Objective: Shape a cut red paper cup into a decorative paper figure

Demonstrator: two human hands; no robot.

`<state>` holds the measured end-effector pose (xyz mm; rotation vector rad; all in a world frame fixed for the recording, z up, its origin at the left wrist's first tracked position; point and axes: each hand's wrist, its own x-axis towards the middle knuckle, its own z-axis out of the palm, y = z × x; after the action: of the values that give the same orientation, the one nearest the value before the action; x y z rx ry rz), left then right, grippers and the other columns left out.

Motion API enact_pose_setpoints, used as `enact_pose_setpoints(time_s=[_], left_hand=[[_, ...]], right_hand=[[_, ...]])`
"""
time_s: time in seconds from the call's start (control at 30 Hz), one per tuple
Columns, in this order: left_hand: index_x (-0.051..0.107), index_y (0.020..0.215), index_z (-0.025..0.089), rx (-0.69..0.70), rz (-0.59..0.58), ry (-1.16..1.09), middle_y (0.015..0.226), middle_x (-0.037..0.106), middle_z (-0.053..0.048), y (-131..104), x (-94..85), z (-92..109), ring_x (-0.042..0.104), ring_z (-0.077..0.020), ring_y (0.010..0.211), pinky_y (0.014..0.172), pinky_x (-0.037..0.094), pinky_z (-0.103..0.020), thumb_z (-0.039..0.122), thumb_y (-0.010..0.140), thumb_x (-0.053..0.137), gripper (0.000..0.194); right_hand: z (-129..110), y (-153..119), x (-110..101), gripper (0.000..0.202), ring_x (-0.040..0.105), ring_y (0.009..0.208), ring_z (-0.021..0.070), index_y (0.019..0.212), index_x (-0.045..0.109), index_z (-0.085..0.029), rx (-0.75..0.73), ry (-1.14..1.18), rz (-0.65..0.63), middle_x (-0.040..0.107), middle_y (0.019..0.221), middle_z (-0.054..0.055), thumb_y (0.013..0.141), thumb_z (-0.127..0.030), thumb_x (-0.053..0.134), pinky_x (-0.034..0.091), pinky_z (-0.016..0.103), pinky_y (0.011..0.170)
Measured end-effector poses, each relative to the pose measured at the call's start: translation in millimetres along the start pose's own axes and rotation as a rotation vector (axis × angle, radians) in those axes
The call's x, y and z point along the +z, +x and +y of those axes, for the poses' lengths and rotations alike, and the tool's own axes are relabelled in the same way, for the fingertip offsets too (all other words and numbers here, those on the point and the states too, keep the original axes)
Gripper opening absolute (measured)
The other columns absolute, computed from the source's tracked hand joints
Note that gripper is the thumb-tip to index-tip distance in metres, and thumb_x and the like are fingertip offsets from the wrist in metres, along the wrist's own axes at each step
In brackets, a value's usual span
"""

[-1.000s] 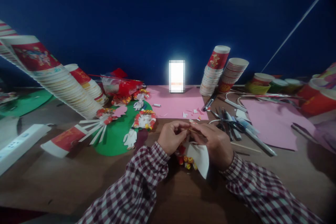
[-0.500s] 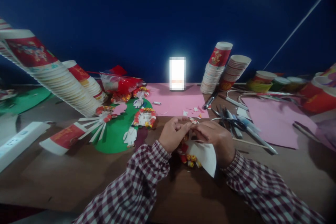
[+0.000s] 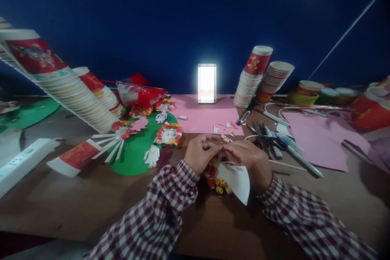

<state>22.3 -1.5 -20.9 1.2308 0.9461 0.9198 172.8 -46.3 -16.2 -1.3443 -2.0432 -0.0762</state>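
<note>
Close together at the front of the table, my left hand [image 3: 199, 152] and my right hand [image 3: 251, 160] both have their fingers closed on a cut paper cup. The cup's white inner wall [image 3: 239, 180] fans out below my right hand. Red and yellow curled paper strips [image 3: 221, 187] hang beneath, partly in shadow. Both sets of fingertips meet at the cup's upper part, and the exact spot they pinch is hidden. Paper scraps [image 3: 227, 138] lie just beyond my fingers.
Stacked paper cups [image 3: 73, 85] lean at the left, and more cup stacks [image 3: 248, 83] stand at the back right. Paper cutouts lie on green card [image 3: 128, 160]. Scissors [image 3: 276, 142] and pens lie right of my hands. A lit, blurred-out screen [image 3: 207, 83] stands on pink paper [image 3: 195, 124].
My fingertips have shifted slightly on the cut paper cup, and its white wall has turned a little. The rest of the scene has moved only slightly with the camera.
</note>
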Motion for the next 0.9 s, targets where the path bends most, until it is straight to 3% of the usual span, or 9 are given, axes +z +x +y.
enact_pose_setpoints(time_s=[0.33, 0.53, 0.67, 0.9], left_hand=[[0.056, 0.093, 0.01, -0.04, 0.003, -0.01, 0.065, 0.064, -0.002, -0.7, -1.4, 0.8, 0.057, -0.0083, 0.054, 0.049, 0.044, -0.017, 0.02, 0.061, 0.068, 0.035], [0.055, 0.093, 0.011, -0.106, 0.021, -0.045, 0.074, 0.066, -0.005, -1.0, 0.4, 1.8, 0.06, -0.0102, 0.058, 0.048, 0.046, -0.017, 0.008, 0.059, 0.063, 0.035], [0.055, 0.092, 0.011, -0.125, 0.046, -0.046, 0.07, 0.065, -0.002, -0.6, 1.5, 3.2, 0.059, -0.0089, 0.056, 0.046, 0.046, -0.016, 0.001, 0.058, 0.059, 0.036], [0.053, 0.094, 0.011, -0.127, 0.033, -0.126, 0.068, 0.065, -0.003, -0.3, -0.2, 3.7, 0.06, -0.0097, 0.058, 0.049, 0.046, -0.016, 0.007, 0.057, 0.066, 0.039]], right_hand=[[3.4, 1.0, 0.6, 0.019, 0.056, 0.087, 0.0159, 0.095, 0.061, -0.017, 0.008, 0.027, -0.027, 0.064, 0.092, 0.005, 0.081, -0.022, 0.049, 0.044, 0.028, 0.078], [2.8, 2.2, -2.7, 0.022, 0.057, 0.086, 0.0156, 0.1, 0.06, -0.021, -0.019, 0.02, -0.098, 0.064, 0.093, 0.005, 0.08, -0.024, 0.051, 0.044, 0.029, 0.078], [1.8, 3.5, -4.1, 0.019, 0.057, 0.083, 0.0155, 0.096, 0.062, -0.021, -0.044, 0.036, -0.075, 0.064, 0.089, 0.004, 0.079, -0.023, 0.053, 0.045, 0.029, 0.075], [4.5, 2.3, -1.8, 0.015, 0.057, 0.081, 0.0142, 0.09, 0.063, -0.02, -0.08, 0.085, 0.018, 0.065, 0.087, 0.004, 0.077, -0.021, 0.055, 0.046, 0.029, 0.073]])
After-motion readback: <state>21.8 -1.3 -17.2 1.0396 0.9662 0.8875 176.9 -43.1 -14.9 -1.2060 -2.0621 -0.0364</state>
